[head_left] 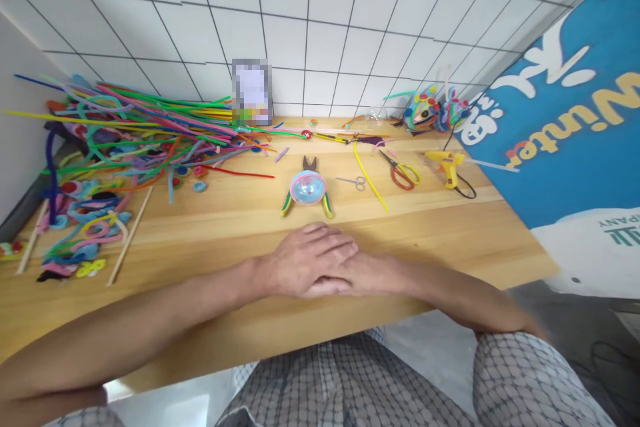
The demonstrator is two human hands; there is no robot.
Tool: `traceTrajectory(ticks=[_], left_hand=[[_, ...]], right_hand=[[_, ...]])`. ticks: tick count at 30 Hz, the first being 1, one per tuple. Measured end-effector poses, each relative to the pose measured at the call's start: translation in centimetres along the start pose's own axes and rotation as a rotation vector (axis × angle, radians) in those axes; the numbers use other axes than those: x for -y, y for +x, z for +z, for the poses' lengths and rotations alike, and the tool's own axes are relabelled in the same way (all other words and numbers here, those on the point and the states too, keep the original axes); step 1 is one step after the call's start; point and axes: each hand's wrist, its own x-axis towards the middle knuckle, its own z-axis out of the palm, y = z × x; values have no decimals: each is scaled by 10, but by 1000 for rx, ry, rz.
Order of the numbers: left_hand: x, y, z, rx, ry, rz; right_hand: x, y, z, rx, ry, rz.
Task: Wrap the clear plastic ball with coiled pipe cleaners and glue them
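On the wooden table, near its front edge, my left hand lies flat across my right hand, its fingers stretched over the back of it. Most of the fingers of my right hand are hidden underneath. Neither hand holds a tool. Just beyond them rests a clear plastic dome with a light blue and pink rim. It lies over a pair of pliers with green and yellow handles, whose dark jaws point away from me.
Small scissors, a yellow pipe cleaner, red-and-yellow scissors and a yellow glue gun lie to the right. Decorated balls stand behind. A heap of pipe cleaners and two wooden sticks occupy the left.
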Motion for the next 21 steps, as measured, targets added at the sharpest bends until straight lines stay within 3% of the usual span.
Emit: traceTrajectory(ticks=[4, 9, 11, 14, 21], left_hand=[[35, -32, -27, -12, 46, -108], [65, -51, -47, -185, 72, -563], [72, -50, -43, -217, 31, -630], [80, -46, -32, -204, -5, -628], [92, -55, -23, -266, -57, -614]], right_hand=[[-15, 22, -35, 335, -25, -112], [-45, 22, -62, 244, 73, 168], [-57, 21, -59, 202, 99, 257], [-66, 19, -45, 168, 118, 321], [-68, 5, -20, 161, 118, 197]])
